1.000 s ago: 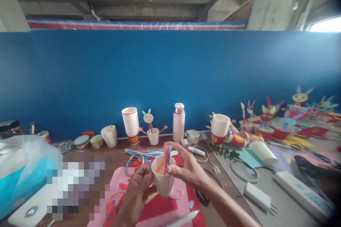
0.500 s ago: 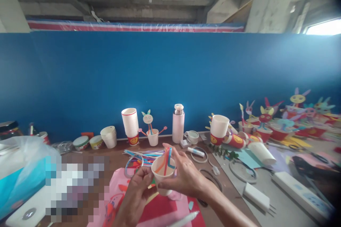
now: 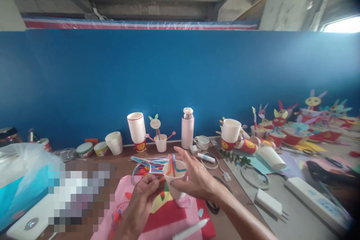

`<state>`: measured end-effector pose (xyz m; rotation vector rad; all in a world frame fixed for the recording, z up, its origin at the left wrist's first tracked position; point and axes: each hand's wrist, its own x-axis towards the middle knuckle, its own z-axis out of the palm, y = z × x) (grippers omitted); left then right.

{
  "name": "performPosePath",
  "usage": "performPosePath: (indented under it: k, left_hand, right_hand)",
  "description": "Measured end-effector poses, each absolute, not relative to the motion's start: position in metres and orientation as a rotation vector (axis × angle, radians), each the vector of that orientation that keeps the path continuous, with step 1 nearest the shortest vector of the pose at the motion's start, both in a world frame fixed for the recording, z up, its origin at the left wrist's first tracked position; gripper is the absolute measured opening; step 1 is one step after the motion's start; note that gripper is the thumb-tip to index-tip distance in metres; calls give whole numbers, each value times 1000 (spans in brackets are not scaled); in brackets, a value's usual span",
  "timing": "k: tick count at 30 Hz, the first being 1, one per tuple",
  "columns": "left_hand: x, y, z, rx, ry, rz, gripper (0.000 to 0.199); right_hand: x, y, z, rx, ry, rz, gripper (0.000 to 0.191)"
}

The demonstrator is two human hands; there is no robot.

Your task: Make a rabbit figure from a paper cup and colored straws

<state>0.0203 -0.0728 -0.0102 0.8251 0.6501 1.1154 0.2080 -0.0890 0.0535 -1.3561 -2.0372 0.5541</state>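
Observation:
A white paper cup (image 3: 174, 187) stands tilted slightly over the coloured paper, with bent orange, red and blue straws (image 3: 174, 168) inside it. My right hand (image 3: 201, 176) holds the cup from the right, thumb across its front and the forefinger raised behind the rim. At the cup's left side, my left hand (image 3: 146, 193) pinches a short orange straw end (image 3: 161, 179) that shows outside the wall. Beneath lie a pink sheet (image 3: 128, 183) and a red sheet (image 3: 165, 219) with small cut pieces. A white marker (image 3: 191, 229) rests on them.
Behind the hands are loose straws (image 3: 153, 162), a finished cup figure (image 3: 161, 143), a cup stack (image 3: 137, 129) and a pink thermos (image 3: 187, 129). Cables, a charger (image 3: 268, 203) and a power strip (image 3: 312, 202) lie right, before several cup figures (image 3: 278, 129). A plastic bag (image 3: 25, 168) sits left.
The cup has shifted slightly right. My left hand has moved from the cup's wall to the orange straw end, which now shows outside the cup.

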Motion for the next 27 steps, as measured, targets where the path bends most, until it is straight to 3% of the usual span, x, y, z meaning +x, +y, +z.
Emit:
performPosePath:
  k: [8,16,21,23,27]
  left_hand:
    - [21,-76,-10,814,728,1122,9]
    - [38,-73,-20,967,711,1214,45]
    - [51,-84,-20,1086,706,1121,52]
    - [53,-87,-18,1107,690,1114,51]
    - [54,-91,-11,1176,681,1096,52]
  right_hand:
    - [210,-87,52,-1371,-2059,544,80]
    - [211,-88,53,-1341,-1947,588,80]
    - [207,-94,55,-1311,-1928,667,80]
    - [209,-96,57,-1266,-1943,653,74]
    - [215,-97,63,-1100,-1893,679,44]
